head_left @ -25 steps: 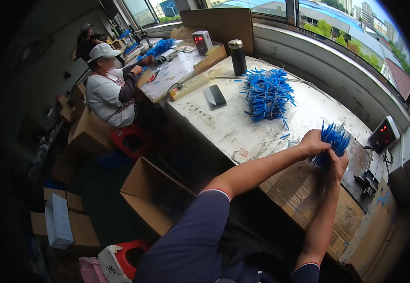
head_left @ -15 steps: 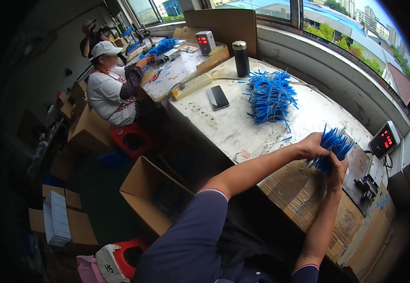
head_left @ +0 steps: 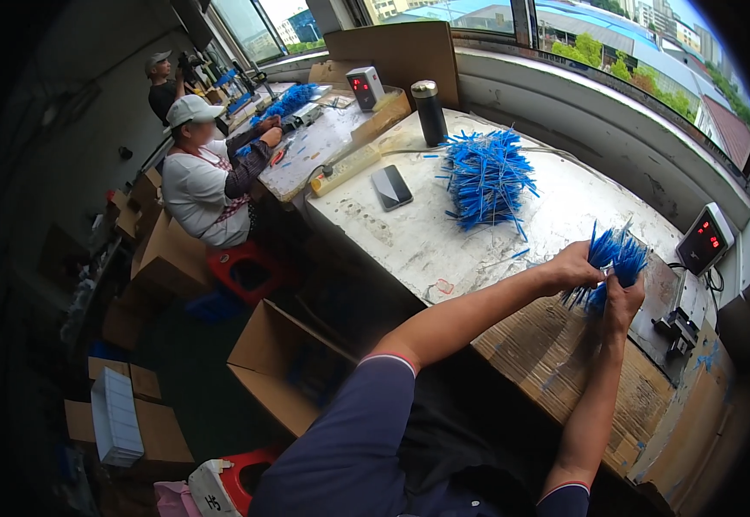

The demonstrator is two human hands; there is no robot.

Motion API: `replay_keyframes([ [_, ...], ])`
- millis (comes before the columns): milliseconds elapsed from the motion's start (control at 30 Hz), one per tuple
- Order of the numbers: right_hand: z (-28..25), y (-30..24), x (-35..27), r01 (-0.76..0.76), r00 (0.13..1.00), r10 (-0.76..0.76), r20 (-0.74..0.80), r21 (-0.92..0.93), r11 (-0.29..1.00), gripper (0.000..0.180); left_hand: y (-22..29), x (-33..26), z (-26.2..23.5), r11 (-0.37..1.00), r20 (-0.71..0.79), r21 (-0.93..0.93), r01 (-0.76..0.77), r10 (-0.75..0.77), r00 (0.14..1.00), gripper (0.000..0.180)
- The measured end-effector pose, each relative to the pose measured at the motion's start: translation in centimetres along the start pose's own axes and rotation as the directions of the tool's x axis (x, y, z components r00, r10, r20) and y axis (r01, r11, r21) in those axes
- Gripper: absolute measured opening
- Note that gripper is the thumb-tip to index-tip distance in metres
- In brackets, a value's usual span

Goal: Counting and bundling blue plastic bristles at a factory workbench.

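Both hands clamp one bundle of blue ties (head_left: 614, 258) over the table's near right edge, left hand (head_left: 575, 269) on its left side, right hand (head_left: 623, 297) gripping from below, bundle's long axis upright, loose blue pile (head_left: 485, 177) well apart up-left

The scene is seen from a single head-worn view, angled downward and forward over the person's own arms, which enter from the lower edge. The left hand (head_left: 575, 269) and right hand (head_left: 623, 297) are caught close, right of centre, above the surface (head_left: 409, 246). Straight edges are bent toward the rim (a fisheye effect), so the windows (head_left: 582, 26) curve along the top. A seated co-worker (head_left: 207, 177) is taken in farther off, upper left.
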State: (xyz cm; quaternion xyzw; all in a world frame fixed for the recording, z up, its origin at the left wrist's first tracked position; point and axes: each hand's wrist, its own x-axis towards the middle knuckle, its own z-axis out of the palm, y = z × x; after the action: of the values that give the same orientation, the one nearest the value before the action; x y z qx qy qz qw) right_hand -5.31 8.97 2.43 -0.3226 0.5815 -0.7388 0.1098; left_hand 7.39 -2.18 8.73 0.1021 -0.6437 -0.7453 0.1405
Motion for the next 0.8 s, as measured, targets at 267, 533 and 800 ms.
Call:
replay_keyframes([
  [267,1.7,-2.6,-1.1,-0.008,0.999,0.012,0.051,-0.066,0.998,0.021,1.5,-1.3,-2.1,0.988,0.179,-0.156,-0.003,0.031,0.983,0.029],
  [533,-0.1,-1.2,-0.4,0.322,0.943,-0.317,0.1,-0.509,0.798,0.021,6.1,-2.2,-4.2,0.801,0.089,0.599,0.025,-0.098,0.991,0.026],
  [800,-2.0,-0.4,-0.1,0.279,0.937,-0.348,-0.028,-0.539,0.795,0.024,5.8,-7.9,-8.3,0.33,-0.172,0.935,0.133,0.094,0.981,0.031],
])
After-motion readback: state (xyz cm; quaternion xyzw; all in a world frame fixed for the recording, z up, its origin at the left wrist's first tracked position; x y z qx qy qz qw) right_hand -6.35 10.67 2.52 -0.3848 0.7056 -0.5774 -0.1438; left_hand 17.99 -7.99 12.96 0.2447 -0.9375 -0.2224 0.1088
